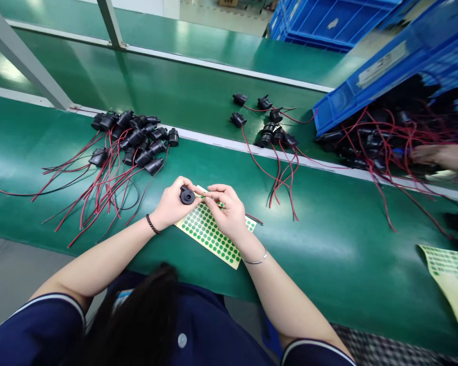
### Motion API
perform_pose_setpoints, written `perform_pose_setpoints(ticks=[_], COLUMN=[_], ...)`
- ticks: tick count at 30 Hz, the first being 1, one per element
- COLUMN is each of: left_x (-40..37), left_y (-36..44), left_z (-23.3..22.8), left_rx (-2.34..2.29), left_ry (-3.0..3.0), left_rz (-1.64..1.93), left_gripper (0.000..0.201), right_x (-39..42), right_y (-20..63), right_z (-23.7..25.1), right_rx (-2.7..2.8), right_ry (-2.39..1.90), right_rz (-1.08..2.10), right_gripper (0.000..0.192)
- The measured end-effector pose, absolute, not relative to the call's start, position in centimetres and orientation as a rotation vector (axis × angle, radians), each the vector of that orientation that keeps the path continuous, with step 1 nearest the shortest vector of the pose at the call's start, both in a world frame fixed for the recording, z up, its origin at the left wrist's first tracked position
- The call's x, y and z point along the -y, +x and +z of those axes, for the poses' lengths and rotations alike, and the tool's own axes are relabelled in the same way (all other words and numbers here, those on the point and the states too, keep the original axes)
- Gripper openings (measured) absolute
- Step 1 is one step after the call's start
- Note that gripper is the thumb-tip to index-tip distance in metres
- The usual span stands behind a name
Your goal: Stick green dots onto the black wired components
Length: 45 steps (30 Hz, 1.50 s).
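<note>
Head view. The left hand (171,203) is closed around a small black round part (187,195), gripping it between thumb and fingers just above the near edge of the green work surface (328,244). The right hand (229,211) is pinched, its fingertips (209,197) meeting just beside the part; whether they hold a sticker cannot be told at this size. Both hands hover over a yellow sheet of green dot stickers (209,236), which lies flat on the work surface beneath them. A red and black lead (255,219) shows at the right edge of the sheet, just past the right hand.

To the left, well apart from the hands, lies a pile of black parts with red and black wires (125,145). A smaller group of the same wired parts (269,129) lies beyond the hands on the far strip of the surface. At upper right, a tilted blue crate (351,96) spills more wired parts; another person's hand (442,155) reaches into them. A second sticker sheet (454,279) lies at the right edge.
</note>
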<state>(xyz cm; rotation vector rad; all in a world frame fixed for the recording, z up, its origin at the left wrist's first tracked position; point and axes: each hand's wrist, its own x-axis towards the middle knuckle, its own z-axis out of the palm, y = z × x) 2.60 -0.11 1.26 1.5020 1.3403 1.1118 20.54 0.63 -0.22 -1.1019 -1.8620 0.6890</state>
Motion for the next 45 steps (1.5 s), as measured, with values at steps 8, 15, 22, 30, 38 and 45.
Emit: perform_pose_setpoints(ticks=[8, 15, 22, 30, 38, 45], left_x=[-0.2, -0.3, -0.5, -0.3, -0.2, -0.4], left_y=[2.6, 2.7, 2.8, 3.1, 2.6, 2.3], left_z=[1.2, 1.3, 1.0, 0.9, 0.6, 1.2], left_rx=[-1.441, -1.387, -1.269, -1.181, -1.316, -1.179], left_ry=[1.461, 1.389, 1.253, 1.226, 1.548, 1.752], left_rz=[1.126, 1.113, 1.183, 1.148, 1.162, 0.960], left_gripper=[0.030, 0.031, 0.036, 0.037, 0.042, 0.021], right_x=[-0.3, -0.4, -0.6, -0.8, -1.3, -0.8], right_y=[20.3, 20.1, 20.1, 20.1, 20.9, 21.1], right_z=[-0.6, -0.3, 0.0, 0.0, 0.7, 1.8], right_rx=[1.924, 1.875, 1.665, 1.529, 1.459, 1.473], right_ry=[-1.085, -1.082, -1.195, -1.213, -1.129, -1.032], right_rz=[0.553, 0.570, 0.842, 1.088, 1.317, 1.495], right_gripper=[0.019, 0.018, 0.007, 0.011, 0.022, 0.026])
